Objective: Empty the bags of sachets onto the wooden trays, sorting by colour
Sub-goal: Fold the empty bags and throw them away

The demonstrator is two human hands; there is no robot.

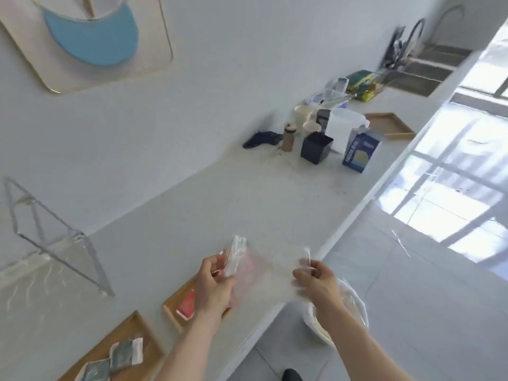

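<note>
Both hands, left hand (213, 284) and right hand (316, 279), pinch clear bag (264, 268) stretched between them above counter edge. Ahead of hands: broad bare counter (247, 204), open passage. Far ahead: clutter cluster, black box (316, 148), blue carton (360, 152), white tub (343, 127). Below left hand: wooden tray with red sachet (187, 302). Further left: tray with grey sachets (123, 353), acrylic stand (55, 243). Right of right hand: open floor.

No text can be read anywhere. The blue carton (360, 153) standing on the tabletop (247, 193) carries a line of white lettering down its front face, above a pale round graphic, but blur makes the characters too indistinct to make out.
</note>
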